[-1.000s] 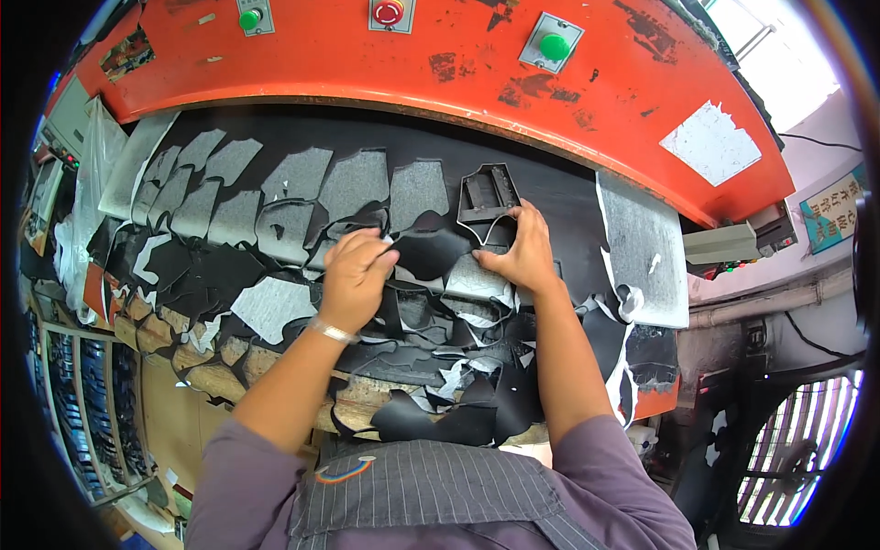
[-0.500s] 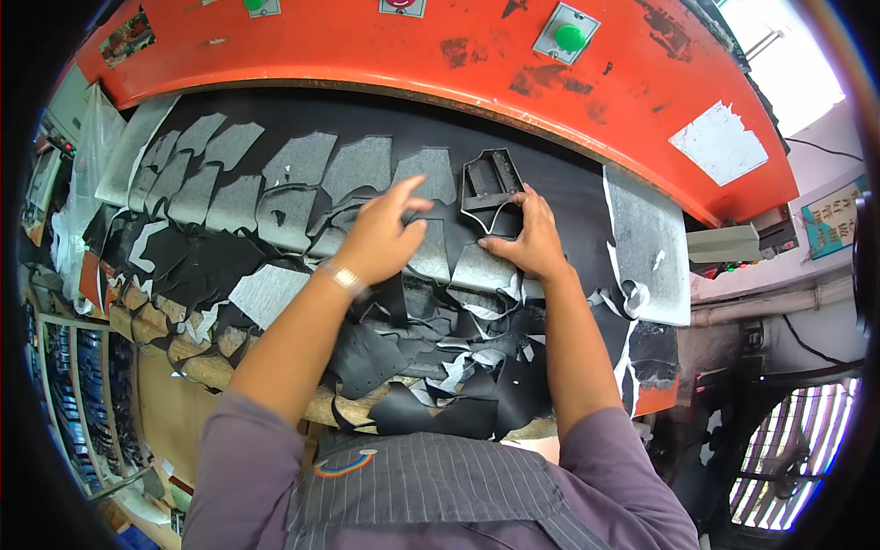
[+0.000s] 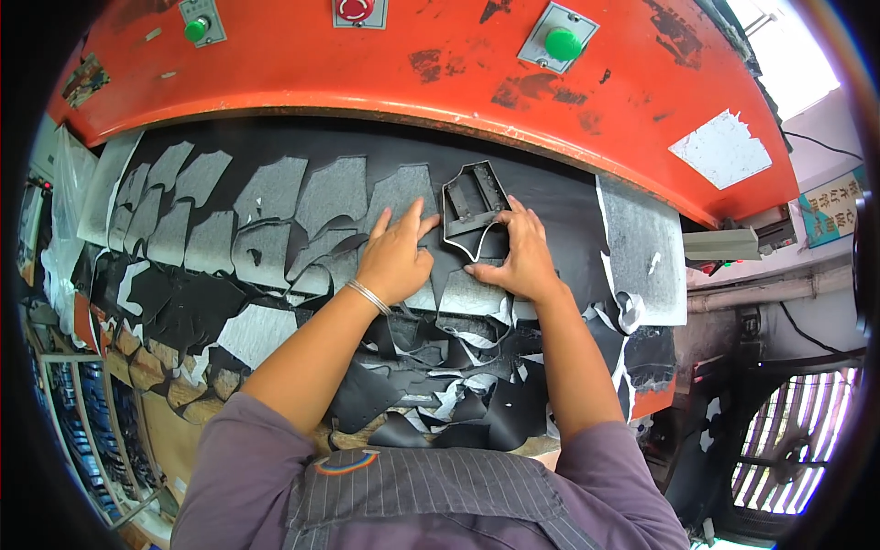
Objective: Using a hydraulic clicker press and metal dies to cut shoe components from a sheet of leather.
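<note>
A metal cutting die (image 3: 470, 222), a hollow frame with a crossbar and a pointed near end, stands on a black sheet of leather-like material (image 3: 570, 215). My right hand (image 3: 525, 255) grips its right side, fingers along the wall and thumb by the near point. Left of the die, my left hand (image 3: 396, 260) lies low over the sheet with fingers apart, holding nothing, its fingertips close to the die's left wall. Beyond that hand, several cut-out shapes expose a grey fibrous surface (image 3: 335, 188). Whether the left fingertips touch the die, I cannot tell.
An orange machine beam (image 3: 385, 87) spans the far side, bearing green buttons (image 3: 562, 43) and a red button (image 3: 355, 9). Black scraps (image 3: 197, 284) and torn white strips hang along the near edge. A grey-white board (image 3: 646, 247) shows at the right.
My left hand has come down and right, toward the die. The die has turned slightly, with my right hand still on it. The view has shifted a little.
</note>
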